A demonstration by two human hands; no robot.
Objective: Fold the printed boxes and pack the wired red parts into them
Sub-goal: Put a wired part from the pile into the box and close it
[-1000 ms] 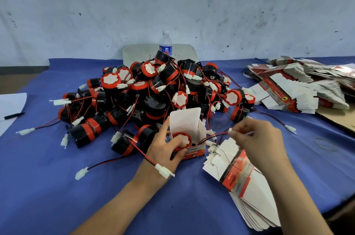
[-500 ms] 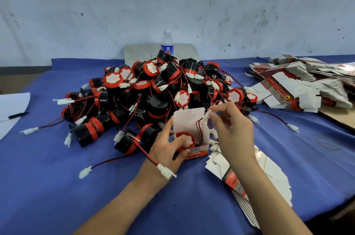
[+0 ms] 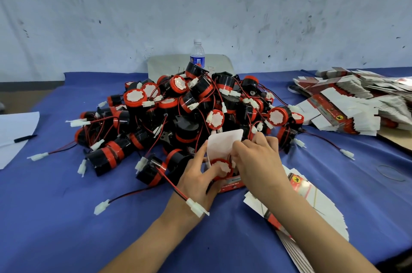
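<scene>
box open, flap up, on blue cloth just before the pile | red part sits in its mouth | left hand grips box's left side | right hand curled over the mouth, grip unclear | pile of parts behind | flat boxes under right forearm

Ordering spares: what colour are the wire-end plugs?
White plugs, clearest in the head view.

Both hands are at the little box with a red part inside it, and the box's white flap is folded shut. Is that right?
Not quite. The head view shows the white flap standing up, open, not folded shut. The rest is right: the left hand and the right hand are both at the little box, and a red part sits inside it.
</scene>
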